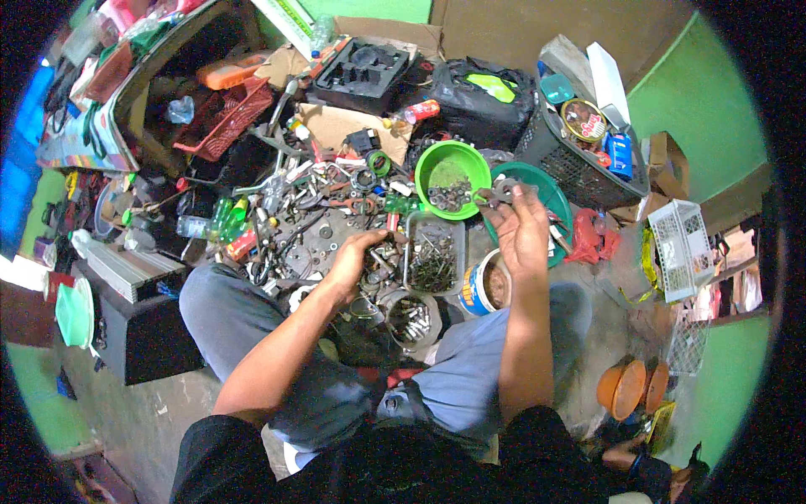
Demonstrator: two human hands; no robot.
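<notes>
My right hand (525, 235) is raised beside the lime-green bowl (422, 172), palm partly turned up. Its fingers and thumb close on a few grey ring-shaped metal pieces (502, 193) that look like washers. Similar small metal pieces (451, 197) lie in that bowl. My left hand (357, 260) reaches over the right edge of a heap of mixed hardware (311, 231). Its fingers curl down beside a rectangular clear tub (460, 286) of dark screws; what they touch or hold is hidden.
By my legs stand a round tub (390, 332) of short metal pieces and a white-and-blue bucket (472, 294). A dark green basin (558, 202) sits behind my right hand. A black crate (546, 151), red basket (222, 122) and black box (143, 328) surround the heap.
</notes>
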